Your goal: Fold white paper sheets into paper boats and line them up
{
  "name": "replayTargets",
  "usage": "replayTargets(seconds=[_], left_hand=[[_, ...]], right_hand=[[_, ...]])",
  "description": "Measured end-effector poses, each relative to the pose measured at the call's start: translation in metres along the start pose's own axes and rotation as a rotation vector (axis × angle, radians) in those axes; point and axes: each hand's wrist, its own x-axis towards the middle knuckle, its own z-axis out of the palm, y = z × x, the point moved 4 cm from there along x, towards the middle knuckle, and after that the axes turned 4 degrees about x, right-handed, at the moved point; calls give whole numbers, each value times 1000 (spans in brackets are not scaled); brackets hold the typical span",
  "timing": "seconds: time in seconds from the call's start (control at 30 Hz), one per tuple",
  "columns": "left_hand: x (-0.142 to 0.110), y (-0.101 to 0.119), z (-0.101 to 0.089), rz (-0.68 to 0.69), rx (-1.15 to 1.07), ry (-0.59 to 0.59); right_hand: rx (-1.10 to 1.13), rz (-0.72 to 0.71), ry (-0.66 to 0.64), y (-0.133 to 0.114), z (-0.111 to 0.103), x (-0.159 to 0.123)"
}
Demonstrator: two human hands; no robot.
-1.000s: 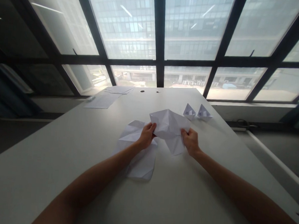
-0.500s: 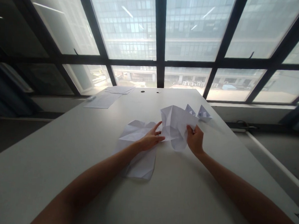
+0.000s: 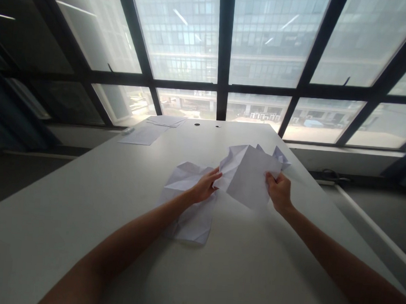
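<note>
A creased white sheet of paper [image 3: 251,175] is held up above the table between my two hands, partly unfolded. My left hand [image 3: 206,185] pinches its left edge, thumb on the near side. On the right edge, my right hand [image 3: 279,189] grips the sheet with the fingers closed. Another creased sheet [image 3: 193,222] lies flat on the table, partly under my left hand and forearm. Two small folded paper boats stand behind the held sheet; the right boat [image 3: 281,159] shows in part, and little more than the tip of the other is visible.
The white table [image 3: 117,202] reaches toward the windows. Several flat paper sheets [image 3: 144,134] lie at its far left. Two dark holes, one a larger cable hole [image 3: 197,124], sit near the far edge.
The held sheet has opened wider and moved right, now covering most of the boats. My left hand loosened its fingers, then closed on the left edge again. My right hand moved right with its edge.
</note>
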Motion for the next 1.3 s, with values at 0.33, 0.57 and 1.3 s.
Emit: replayTargets(seconds=[0.33, 0.57, 1.3], left_hand=[[3, -7, -15, -167, -109, 125], [-12, -1, -2, -290, 3, -180], [-21, 77, -84, -328, -27, -115]], right_hand=[[-152, 436, -227, 3, -70, -29], [-286, 55, -298, -31, -85, 14], [396, 684, -752, -75, 79, -13]])
